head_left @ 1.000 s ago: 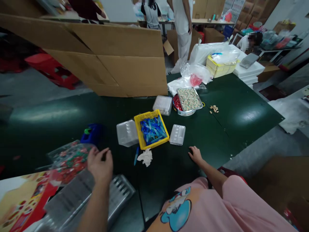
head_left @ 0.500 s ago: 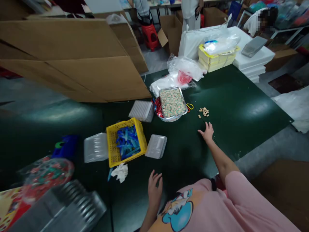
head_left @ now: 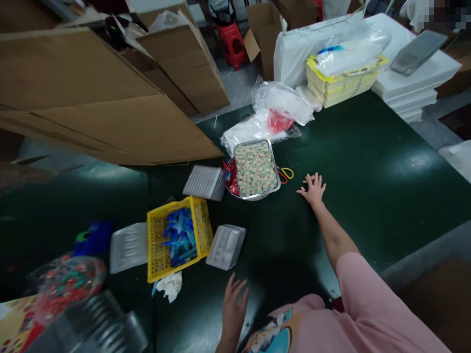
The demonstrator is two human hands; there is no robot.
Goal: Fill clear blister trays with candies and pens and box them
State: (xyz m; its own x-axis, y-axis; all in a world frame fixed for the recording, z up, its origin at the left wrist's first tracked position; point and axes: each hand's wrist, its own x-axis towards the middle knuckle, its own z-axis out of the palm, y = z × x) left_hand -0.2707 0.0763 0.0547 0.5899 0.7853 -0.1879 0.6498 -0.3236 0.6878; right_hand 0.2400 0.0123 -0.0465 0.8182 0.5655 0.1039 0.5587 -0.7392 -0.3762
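My right hand (head_left: 314,191) is stretched out over the table with its fingers spread. Its fingertips are at a small group of tan peanut-like pieces (head_left: 308,180), which they partly cover. To its left lie scissors (head_left: 288,173) with yellow and red handles, beside a metal tray (head_left: 278,182) full of small tan and green pieces (head_left: 256,168). The tray rests on a round bowl holding red shiny packets (head_left: 231,179). Near the front edge my left hand (head_left: 234,301) hovers with loosely parted fingers, holding nothing. Stacked clear plastic trays (head_left: 225,247) are just beyond it.
A yellow basket (head_left: 154,255) holds blue plastic pieces (head_left: 180,233). Ribbed trays (head_left: 205,182) stand behind it, crumpled tissue (head_left: 171,286) in front. A large cardboard box (head_left: 110,127) borders the far left. Plastic bags (head_left: 283,103) and a yellow-rimmed stack (head_left: 342,83) lie at the back.
My right hand has reached forward onto the tan pieces, its fingers spreading wider. My left hand stays near the front edge. The whole view has shifted.
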